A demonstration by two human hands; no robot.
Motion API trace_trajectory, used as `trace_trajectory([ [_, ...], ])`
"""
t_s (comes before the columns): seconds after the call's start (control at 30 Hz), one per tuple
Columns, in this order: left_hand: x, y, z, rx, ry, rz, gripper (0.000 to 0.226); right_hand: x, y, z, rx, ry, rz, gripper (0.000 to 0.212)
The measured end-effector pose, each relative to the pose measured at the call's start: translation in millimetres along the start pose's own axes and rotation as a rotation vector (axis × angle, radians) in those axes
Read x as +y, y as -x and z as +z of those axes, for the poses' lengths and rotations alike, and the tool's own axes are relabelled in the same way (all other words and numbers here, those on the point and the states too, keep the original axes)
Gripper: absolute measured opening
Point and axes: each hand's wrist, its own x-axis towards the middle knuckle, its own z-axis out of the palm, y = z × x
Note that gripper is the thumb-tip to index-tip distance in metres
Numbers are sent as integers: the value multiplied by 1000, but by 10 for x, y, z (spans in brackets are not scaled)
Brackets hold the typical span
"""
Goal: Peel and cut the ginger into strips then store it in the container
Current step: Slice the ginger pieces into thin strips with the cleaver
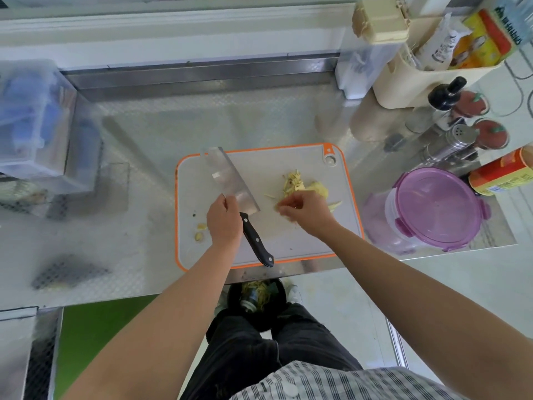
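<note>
Head view, one person at a metal counter (138, 134). Item: cutting board (277, 166), orange-edged, straight ahead of the body. Item: cleaver (230, 180), lying flat on the board's left half, long axis slanting from far-left to near-right, black handle pointing back toward the person. Item: left hand (225, 223), set against the blade's near corner with its fingers bent; whether it actually grips the blade cannot be told, and the handle is not held. Item: right hand (302, 210), fingers drawn together in a pinch on a few ginger strips (292, 180) at the near edge of the heap, which lies just beyond that hand on the board's right half. Item: uncut ginger chunk (318, 189), touching the heap on its right side. Item: two ginger scraps (200, 230), near-left of the board, just beside the left wrist. Item: container (388, 217), off the board to the right, purple lid (438, 206) on top. Judgement: the container lies rightward of the heap, nearer the right hand, and its lid likely must come off before storing.
</note>
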Motion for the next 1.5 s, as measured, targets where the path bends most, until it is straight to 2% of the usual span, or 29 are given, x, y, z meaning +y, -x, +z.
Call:
trace_trajectory([
  [0.07, -19, -9, -120, 39, -8, 3, 40, -92, 3, 177, -98, 10, 14, 5],
  [0.2, -179, -45, -409, 111, -31, -8, 40, -224, -39, 545, -100, 11, 5, 12],
  [0.27, -269, -58, -523, 134, -56, -29, 37, -267, -64, 667, -144, 110, -50, 7],
  [0.3, -300, -59, -562, 143, -66, -41, 35, -275, -73, 704, -158, 181, -78, 14],
  [0.4, -314, -35, -606, 149, -81, -50, 41, -299, -74, 716, -112, 321, -113, 25],
  [0.5, -270, -2, -542, 123, -70, -25, 43, -341, -8, 662, -48, 273, -179, 24],
  [0.53, -237, 7, -501, 102, -71, -16, 41, -360, 37, 645, -91, 201, -191, 26],
  [0.6, -145, 22, -406, 47, -89, 10, 38, -396, 158, 594, -303, 26, -141, 36],
  [0.67, -82, 22, -308, -16, -85, 32, 39, -397, 268, 550, -469, -23, -85, 50],
  [0.73, -41, 29, -226, -129, 27, 19, 37, -341, 320, 545, -404, 37, -112, 52],
  [0.83, -57, 59, -212, -222, 48, 4, 37, -244, 344, 552, -137, 173, -139, 43],
  [0.87, -96, 55, -260, -189, -27, 22, 36, -211, 361, 558, -92, 192, -148, 38],
  [0.93, -230, 20, -399, -17, -260, 91, 31, -139, 432, 574, -41, 249, -179, 31],
  [1.03, -463, 9, -605, 145, -426, 68, 34, -66, 608, 653, -12, 315, -205, 30],
  [1.13, -622, 80, -658, 84, -462, -12, 37, -51, 809, 857, -40, 312, -224, 36],
  [1.27, -724, 198, -642, 8, -484, 7, 30, -143, 985, 1192, -119, 309, -294, 35],
  [1.43, -763, 223, -697, -44, -482, 56, 37, -204, 923, 1161, 28, 267, -253, 35],
  [1.5, -783, 220, -725, -65, -473, 70, 39, -166, 933, 1129, 31, 280, -220, 35],
])
